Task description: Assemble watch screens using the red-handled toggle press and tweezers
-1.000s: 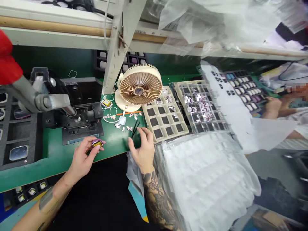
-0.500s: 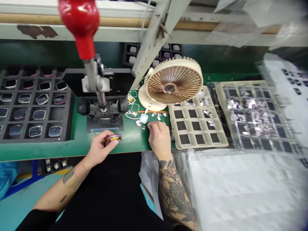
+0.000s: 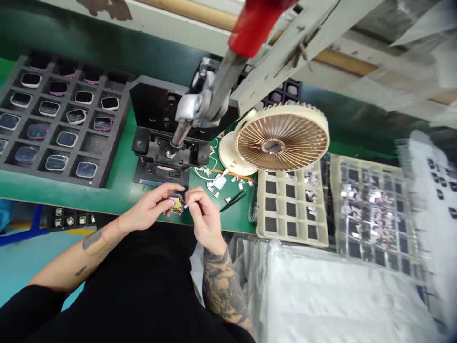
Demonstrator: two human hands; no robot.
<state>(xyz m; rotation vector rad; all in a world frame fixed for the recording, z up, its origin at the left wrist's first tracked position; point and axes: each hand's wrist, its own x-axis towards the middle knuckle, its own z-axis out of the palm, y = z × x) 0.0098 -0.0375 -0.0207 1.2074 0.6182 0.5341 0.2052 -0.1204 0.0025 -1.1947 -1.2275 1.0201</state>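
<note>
My left hand (image 3: 152, 207) grips a small watch case (image 3: 175, 204) with a purple rim and a yellow block inside, held just over the front of the bench. At the right side of the case, my right hand (image 3: 205, 216) pinches a small pale part (image 3: 185, 206) between thumb and fingertips; its exact kind is too small to tell. Right of that hand, dark tweezers (image 3: 233, 201) lie on the green bench. Several small silvery pieces (image 3: 216, 194) are scattered behind them, by a pale square piece (image 3: 219, 181).
A press (image 3: 171, 152) with a red-knobbed lever (image 3: 250, 28) stands behind my hands. On the left is a dark foam tray (image 3: 94, 143) of watch cases. A fan (image 3: 282, 138), a beige compartment tray (image 3: 280, 202) and a clear tray (image 3: 374, 214) stand rightward.
My right hand has come left from beside the tweezers to the watch case. My left hand has turned the case so its yellow inside faces up. The view has shifted and tilted.
</note>
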